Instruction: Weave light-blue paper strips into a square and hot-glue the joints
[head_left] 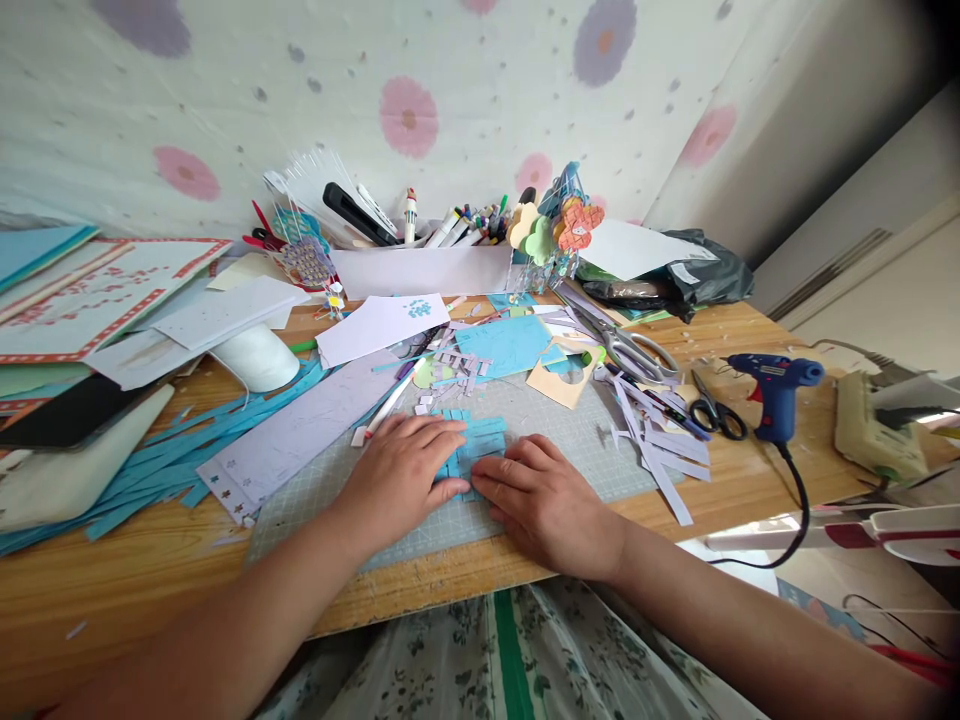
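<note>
Blue paper strips [486,436], crossing each other in a small woven-looking patch, lie on the grey cutting mat [315,510] between my hands. My left hand [409,465] rests across the left side of the patch, fingers stretched out and thumb apart. From the right, my right hand [544,495] has its bent fingers together on the patch's lower edge, closed on a blue strip; its thumb is mostly hidden. Part of the patch is covered by both hands. Just beyond it are small lilac paper scraps [469,370] and a blue paper sheet [510,345].
Right of the mat lie lilac strips [664,470], large scissors [637,350], small black scissors [716,410] and a blue glue gun [780,390] with its cord. Left are a lilac sheet [300,430], a heap of blue strips [172,470] and a white roll [259,360]. Behind stands a pen box [427,272].
</note>
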